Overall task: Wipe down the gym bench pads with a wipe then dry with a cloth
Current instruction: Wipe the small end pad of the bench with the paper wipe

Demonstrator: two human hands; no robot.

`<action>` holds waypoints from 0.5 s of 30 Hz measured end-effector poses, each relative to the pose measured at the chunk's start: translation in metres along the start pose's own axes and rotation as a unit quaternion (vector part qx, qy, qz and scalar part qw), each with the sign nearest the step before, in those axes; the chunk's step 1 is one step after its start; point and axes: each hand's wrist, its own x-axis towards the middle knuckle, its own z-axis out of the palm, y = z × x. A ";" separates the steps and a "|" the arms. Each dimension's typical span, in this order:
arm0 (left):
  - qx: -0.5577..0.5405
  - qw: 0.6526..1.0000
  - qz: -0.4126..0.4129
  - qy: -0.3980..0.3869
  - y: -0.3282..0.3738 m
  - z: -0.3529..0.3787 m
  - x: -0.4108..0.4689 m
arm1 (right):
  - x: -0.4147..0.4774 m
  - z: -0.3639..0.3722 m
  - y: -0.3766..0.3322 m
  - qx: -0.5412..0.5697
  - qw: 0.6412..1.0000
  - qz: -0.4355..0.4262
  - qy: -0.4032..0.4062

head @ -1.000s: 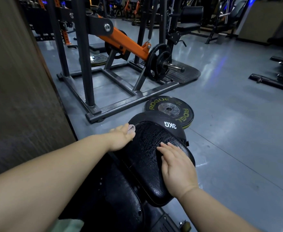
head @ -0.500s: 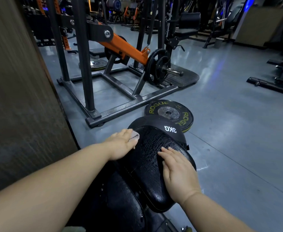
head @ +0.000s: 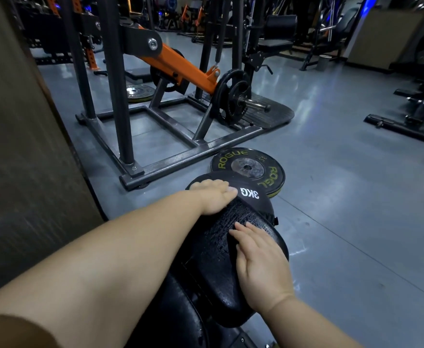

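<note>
Centre of frame: the black pad [head: 213, 239] sits tilted, its surface beaded with wet.

Left hand [head: 213, 197] lies palm down over the pad's far end, just beside the 3KG mark [head: 250, 192], with its fingers draped over the edge. No wipe shows clearly. A pale sliver at the fingertips may be it, so we cannot tell whether this hand grips anything.

Right hand [head: 261, 259] rests flat and open on the pad's right side, fingers straight. We take it to be steadying the pad.

Risks, as we judge them:
- The pad is slick. A hard stroke could slide either palm off the curved edge.
- If the wipe is bunched under the fingers, it covers little, and the far rim and sides could get missed.
- The right hand covers a patch that stays unwiped until the hand shifts.
- Heavy wet may run off toward the floor [head: 331, 202] and the plate [head: 248, 167] lying just beyond the pad, lower centre.
- No cloth is in view. If drying waits, the pad is left wet.
</note>
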 end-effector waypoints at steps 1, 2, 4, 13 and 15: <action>0.013 1.000 0.009 -0.006 0.012 0.002 0.003 | 0.000 0.000 0.001 0.000 1.000 -0.002 0.001; 0.009 1.000 0.022 -0.011 0.025 0.005 0.005 | 0.001 0.000 0.001 0.000 1.000 -0.006 0.001; -0.016 0.999 0.047 -0.017 0.042 0.014 0.005 | 0.001 -0.001 0.002 0.005 1.000 -0.012 0.005; -0.048 0.998 0.026 0.015 -0.012 -0.002 -0.007 | 0.000 -0.005 -0.001 0.008 1.000 0.001 0.002; -0.047 0.999 -0.018 0.020 -0.020 -0.001 -0.008 | 0.000 -0.006 -0.002 0.008 1.000 0.000 0.005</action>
